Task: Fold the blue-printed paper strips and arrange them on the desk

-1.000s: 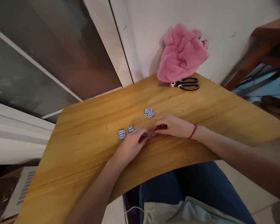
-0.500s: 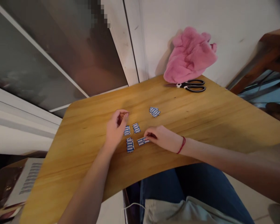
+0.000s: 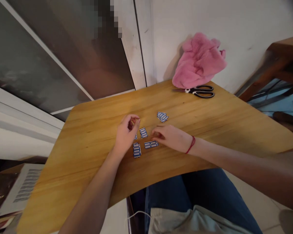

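Note:
Small white cards with blue markings lie in groups on the wooden table (image 3: 92, 120). One pile (image 3: 137, 150) is at the near left and another pile (image 3: 143, 132) sits just beyond it. A sideways pile (image 3: 150, 144) is at the near right, and a fanned, overlapping pile (image 3: 162, 116) lies farther back. My left hand (image 3: 127, 131) hovers over the left side, partly covering another group, its thumb and index fingertips close together; anything between them is too small to make out. Just above the sideways pile, my right hand (image 3: 169, 136) has its fingers loosely apart with nothing visible in them.
Black-handled scissors (image 3: 200, 91) lie at the back of the table, in front of a pink plush cloth (image 3: 200, 61) against the wall. A framed glass panel (image 3: 63, 48) borders the left rear. Dark wooden furniture (image 3: 283, 58) stands at the right.
My right hand has come off the sideways pile and lifted slightly away from the front edge. My left hand has shifted a little to the right, covering more of the group beside it.

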Motion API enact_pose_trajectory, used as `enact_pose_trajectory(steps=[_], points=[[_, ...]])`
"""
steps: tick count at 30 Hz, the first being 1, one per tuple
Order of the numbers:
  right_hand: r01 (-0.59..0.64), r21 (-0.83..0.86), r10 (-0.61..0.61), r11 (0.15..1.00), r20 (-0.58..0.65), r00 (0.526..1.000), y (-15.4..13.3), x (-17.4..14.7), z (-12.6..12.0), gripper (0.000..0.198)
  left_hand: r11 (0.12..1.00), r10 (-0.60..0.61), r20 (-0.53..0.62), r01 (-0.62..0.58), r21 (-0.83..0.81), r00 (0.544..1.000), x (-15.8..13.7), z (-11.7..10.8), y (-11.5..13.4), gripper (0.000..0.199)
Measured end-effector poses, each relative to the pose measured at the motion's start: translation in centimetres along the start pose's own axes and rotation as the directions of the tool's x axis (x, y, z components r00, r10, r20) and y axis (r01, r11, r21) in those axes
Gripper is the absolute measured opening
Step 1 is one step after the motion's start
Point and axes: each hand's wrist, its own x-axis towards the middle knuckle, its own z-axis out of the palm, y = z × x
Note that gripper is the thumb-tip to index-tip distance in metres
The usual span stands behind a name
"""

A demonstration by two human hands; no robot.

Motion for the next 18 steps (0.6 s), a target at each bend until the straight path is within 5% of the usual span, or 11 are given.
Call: enact_pose_trajectory(steps=[5,7,11,18], points=[[-0.235,-0.061,0.203,0.970,-0.328,0.923,3.9,1.6,-2.4,0.022,1.000,0.023,-0.013,-0.023,-0.009,1.000,-0.1,0.1,0.1,0.011],[-0.330,-0.122,0.270,0.936,-0.349,0.897,5.1,2.5,-2.7,0.038,1.000,0.026,-0.016,-0.026,-0.011,1.000,-0.2,0.3,0.1,0.011],[-0.391,-0.219,0.339,0.894,-0.239,0.910,5.8,4.2,-2.8,0.052,1.000,0.015,0.006,-0.014,-0.024,1.000,-0.3,0.4,0.0,0.012],[-0.350,-0.142,0.364,0.926,0.091,0.927,5.2,5.8,-4.5,0.029,1.000,0.011,0.051,-0.010,-0.027,0.999,-0.3,0.5,-0.5,0.012]])
